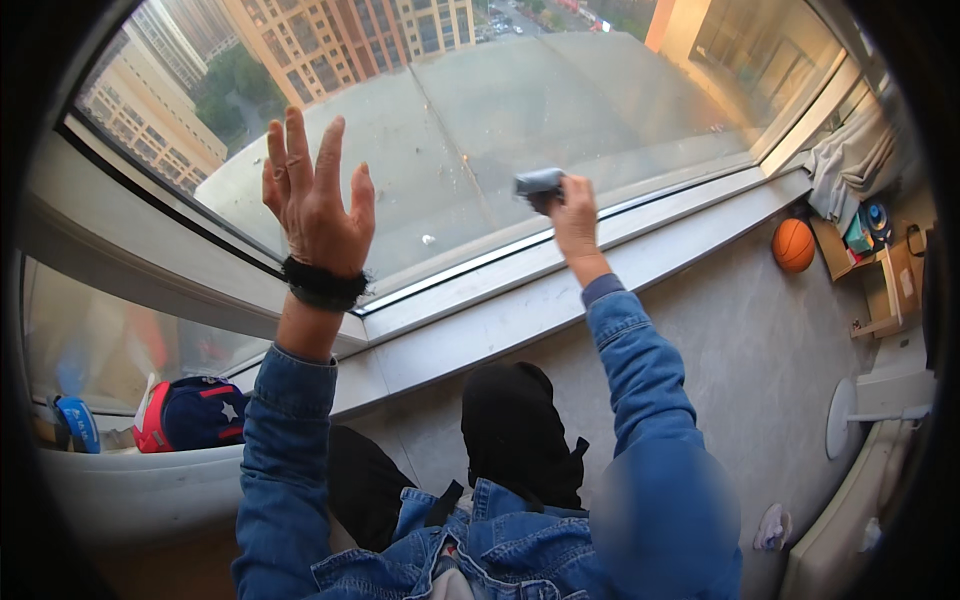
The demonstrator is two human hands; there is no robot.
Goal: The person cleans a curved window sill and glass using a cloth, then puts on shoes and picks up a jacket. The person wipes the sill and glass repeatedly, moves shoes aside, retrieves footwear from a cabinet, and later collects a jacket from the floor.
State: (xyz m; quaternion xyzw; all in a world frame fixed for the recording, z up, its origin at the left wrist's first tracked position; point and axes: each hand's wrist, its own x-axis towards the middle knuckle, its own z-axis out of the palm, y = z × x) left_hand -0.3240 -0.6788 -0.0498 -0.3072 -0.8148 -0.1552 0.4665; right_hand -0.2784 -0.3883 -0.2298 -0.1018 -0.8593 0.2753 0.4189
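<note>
My left hand (322,199) is raised before the large window pane (480,135), palm away from me and fingers apart. It holds nothing, and I cannot tell whether the palm touches the glass. A fuzzy black band (324,283) circles that wrist. Further right, my right hand (574,217) grips a small grey-blue object (538,186) in front of the lower part of the same pane. Motion blur hides its exact kind, and whether it meets the glass cannot be told. Below it runs the pale window sill (480,319).
A navy and red backpack (199,414) sits at the left beside a blue item (77,424). At right, an orange basketball (793,245) lies on the grey floor (720,345) near an open cardboard box (840,247). A shoe (772,526) lies lower right, near a white round base (840,418).
</note>
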